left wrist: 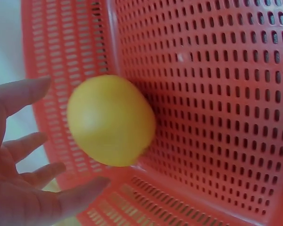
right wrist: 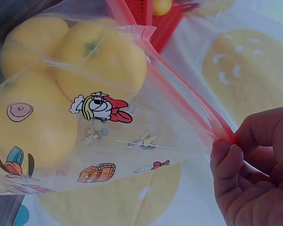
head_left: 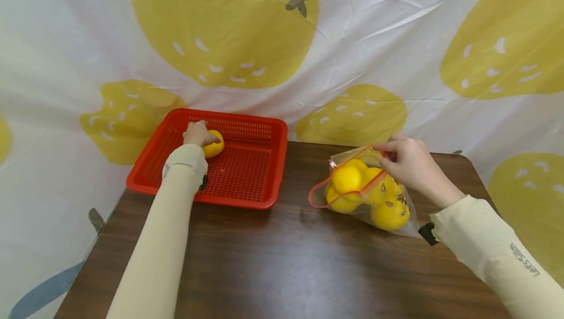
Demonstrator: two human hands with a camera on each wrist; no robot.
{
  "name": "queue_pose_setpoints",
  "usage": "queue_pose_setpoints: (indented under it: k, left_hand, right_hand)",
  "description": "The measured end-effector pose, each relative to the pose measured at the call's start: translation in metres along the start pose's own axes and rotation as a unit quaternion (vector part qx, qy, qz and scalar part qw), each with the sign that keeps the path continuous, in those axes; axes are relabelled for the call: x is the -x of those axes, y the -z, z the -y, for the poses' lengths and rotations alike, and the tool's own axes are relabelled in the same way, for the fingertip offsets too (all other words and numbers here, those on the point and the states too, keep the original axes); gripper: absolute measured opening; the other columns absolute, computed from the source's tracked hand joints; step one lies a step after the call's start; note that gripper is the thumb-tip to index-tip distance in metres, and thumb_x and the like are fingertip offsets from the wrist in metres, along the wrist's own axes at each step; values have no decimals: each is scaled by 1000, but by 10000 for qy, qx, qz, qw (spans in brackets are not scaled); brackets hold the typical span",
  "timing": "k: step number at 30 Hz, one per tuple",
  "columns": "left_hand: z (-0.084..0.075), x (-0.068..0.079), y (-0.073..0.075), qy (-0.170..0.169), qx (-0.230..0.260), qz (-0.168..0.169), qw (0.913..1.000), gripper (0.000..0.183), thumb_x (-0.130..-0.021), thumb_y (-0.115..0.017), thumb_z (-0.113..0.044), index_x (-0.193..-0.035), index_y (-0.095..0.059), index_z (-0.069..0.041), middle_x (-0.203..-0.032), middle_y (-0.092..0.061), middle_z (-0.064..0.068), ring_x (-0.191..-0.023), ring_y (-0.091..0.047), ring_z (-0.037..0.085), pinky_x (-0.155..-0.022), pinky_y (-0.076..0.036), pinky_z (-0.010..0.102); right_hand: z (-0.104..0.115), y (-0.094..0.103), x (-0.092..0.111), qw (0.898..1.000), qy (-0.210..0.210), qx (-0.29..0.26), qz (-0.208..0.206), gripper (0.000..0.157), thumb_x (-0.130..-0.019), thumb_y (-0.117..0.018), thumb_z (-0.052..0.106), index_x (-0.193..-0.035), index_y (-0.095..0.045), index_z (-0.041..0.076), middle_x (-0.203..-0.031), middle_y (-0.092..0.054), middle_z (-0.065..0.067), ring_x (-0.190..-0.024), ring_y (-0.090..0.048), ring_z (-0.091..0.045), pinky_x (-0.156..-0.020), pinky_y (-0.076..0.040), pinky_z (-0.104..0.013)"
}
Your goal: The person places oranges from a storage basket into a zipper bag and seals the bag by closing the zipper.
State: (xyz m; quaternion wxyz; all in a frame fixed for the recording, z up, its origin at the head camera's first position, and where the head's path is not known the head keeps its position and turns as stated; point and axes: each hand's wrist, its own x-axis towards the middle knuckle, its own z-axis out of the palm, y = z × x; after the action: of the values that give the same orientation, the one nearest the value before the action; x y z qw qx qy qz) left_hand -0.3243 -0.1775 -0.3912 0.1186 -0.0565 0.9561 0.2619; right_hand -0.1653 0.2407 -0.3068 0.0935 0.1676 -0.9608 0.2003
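Observation:
A round yellow fruit [head_left: 214, 148] lies in the red plastic basket [head_left: 240, 174], against its wall and floor. Spread around the near side of that fruit is my left hand [head_left: 197, 134]; in the left wrist view its fingers [left wrist: 30, 92] stand apart from the fruit with a gap. To the right, a clear zip bag [head_left: 383, 199] with cartoon prints and a red edge lies on the table, holding several yellow fruits [right wrist: 101, 59]. My right hand [head_left: 410, 162] pinches the red edge at one corner of the bag's mouth between thumb and fingers, and the mouth gapes.
The brown wooden table [head_left: 282, 255] carries both basket and bag. Behind it hangs a white cloth [head_left: 352, 25] printed with large yellow fruits. A strip of table separates the basket from the bag.

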Motion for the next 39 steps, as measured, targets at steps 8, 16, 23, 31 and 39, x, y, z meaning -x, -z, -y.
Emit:
queue_pose_setpoints:
  k: [8,16,23,31,39]
  left_hand:
    - [19,-5,-15,395,330,-235,9984,68,-81,-64,-25,-137,-33,-1,-138,-19,31,-119,-26,50,-93,-35,55]
    - [22,0,-20,424,195,13,9989,75,-81,-65,-29,-140,-29,-2,-137,-20,33,-120,-27,53,-95,-32,57]
    - [25,-5,-23,405,268,-78,9988,68,-79,-67,-24,-135,-35,-4,-134,-20,33,-118,-29,53,-91,-35,57]
    - [29,-7,-26,366,88,-67,9993,52,-79,-65,-17,-123,-43,-3,-131,-26,31,-114,-30,53,-88,-37,55]
    - [25,-2,-19,250,-160,139,9995,49,-76,-69,-19,-117,-48,-1,-117,-44,25,-104,-42,43,-86,-40,48]
  right_hand:
    - [4,-4,3,9997,-13,-125,209,29,-78,-54,-2,-105,-65,-7,-72,-53,-8,-53,-42,-15,-45,-36,-24]
    - [8,-3,5,9997,72,-53,214,28,-78,-56,-1,-105,-65,-6,-72,-54,-7,-54,-42,-14,-47,-37,-24]
    - [11,-2,5,9998,136,-41,138,28,-77,-57,-2,-103,-66,-6,-70,-53,-6,-54,-41,-13,-47,-36,-24]
    - [12,-3,4,9997,171,-60,168,27,-77,-58,-3,-103,-66,-6,-70,-53,-6,-55,-41,-13,-47,-36,-23]
    - [10,-2,2,9997,137,-67,166,28,-77,-58,-3,-103,-66,-6,-70,-53,-6,-55,-41,-13,-47,-35,-23]
